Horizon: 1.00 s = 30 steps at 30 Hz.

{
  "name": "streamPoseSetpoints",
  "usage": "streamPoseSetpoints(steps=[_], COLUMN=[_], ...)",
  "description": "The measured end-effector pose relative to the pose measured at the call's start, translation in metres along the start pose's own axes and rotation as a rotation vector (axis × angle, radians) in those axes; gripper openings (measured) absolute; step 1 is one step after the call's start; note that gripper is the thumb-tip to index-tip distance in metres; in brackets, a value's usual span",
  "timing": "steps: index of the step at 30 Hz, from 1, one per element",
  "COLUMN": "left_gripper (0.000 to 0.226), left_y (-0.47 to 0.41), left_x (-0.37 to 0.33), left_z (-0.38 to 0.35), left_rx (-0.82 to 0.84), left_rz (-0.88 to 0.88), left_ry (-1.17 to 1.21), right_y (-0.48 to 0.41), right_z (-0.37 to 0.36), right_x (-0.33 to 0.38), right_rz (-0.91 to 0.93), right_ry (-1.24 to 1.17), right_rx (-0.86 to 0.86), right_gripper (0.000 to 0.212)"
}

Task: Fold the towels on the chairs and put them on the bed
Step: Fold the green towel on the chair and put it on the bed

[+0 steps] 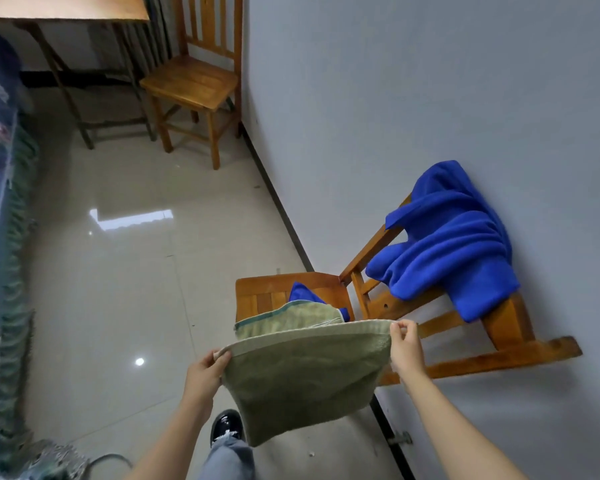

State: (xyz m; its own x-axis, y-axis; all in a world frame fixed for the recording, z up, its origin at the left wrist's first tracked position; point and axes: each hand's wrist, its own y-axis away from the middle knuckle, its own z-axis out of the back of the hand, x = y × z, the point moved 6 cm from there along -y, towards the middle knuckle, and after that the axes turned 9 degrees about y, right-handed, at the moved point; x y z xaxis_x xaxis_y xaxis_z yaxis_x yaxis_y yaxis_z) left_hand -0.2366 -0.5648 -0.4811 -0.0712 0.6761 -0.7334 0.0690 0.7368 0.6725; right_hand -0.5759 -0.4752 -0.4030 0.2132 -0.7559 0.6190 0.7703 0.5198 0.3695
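The left hand and right hand each pinch an upper corner of the green towel, stretching it taut above the wooden chair seat's front edge, likely to square it for folding; a blue towel drapes the backrest.

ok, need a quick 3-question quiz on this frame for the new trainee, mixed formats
1. True or false: the left hand and the right hand each hold a top corner of the green towel.
2. The large blue towel is: A) draped over the near chair's backrest; B) on the bed; C) on the floor.
3. How many wooden chairs are in view?
Key: 1 true; 2 A; 3 two, the near chair and the far chair by the table.
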Motion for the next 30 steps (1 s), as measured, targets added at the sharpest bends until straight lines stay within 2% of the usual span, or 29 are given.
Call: streamPoseSetpoints(steps=[8,16,21,24,27,30], left_gripper=[0.022,0.020,0.045,0.042,0.019,0.007], left_y=[-0.069,-0.128,-0.168,-0.191,-0.207,-0.223], left_x=[0.004,0.044,0.074,0.088,0.096,0.103], left_z=[-0.005,-0.021,-0.019,-0.016,-0.013,-0.012], left_rx=[-0.113,-0.291,-0.370,-0.377,-0.375,-0.378], left_rz=[0.129,0.141,0.201,0.217,0.217,0.204], left_ry=[0.012,0.070,0.121,0.180,0.207,0.179], right_y=[-0.058,-0.146,-0.181,-0.199,-0.211,-0.224], right_z=[-0.064,-0.129,-0.168,-0.191,-0.207,-0.223], right_x=[0.002,-0.023,-0.036,-0.032,-0.026,-0.032], right_rz=[-0.099,0.015,0.064,0.117,0.138,0.118], right_ry=[-0.010,0.167,0.255,0.301,0.278,0.298], right_rx=[-0.025,0.056,0.099,0.073,0.025,0.049], right_gripper=[0.021,0.012,0.010,0.013,0.012,0.012])
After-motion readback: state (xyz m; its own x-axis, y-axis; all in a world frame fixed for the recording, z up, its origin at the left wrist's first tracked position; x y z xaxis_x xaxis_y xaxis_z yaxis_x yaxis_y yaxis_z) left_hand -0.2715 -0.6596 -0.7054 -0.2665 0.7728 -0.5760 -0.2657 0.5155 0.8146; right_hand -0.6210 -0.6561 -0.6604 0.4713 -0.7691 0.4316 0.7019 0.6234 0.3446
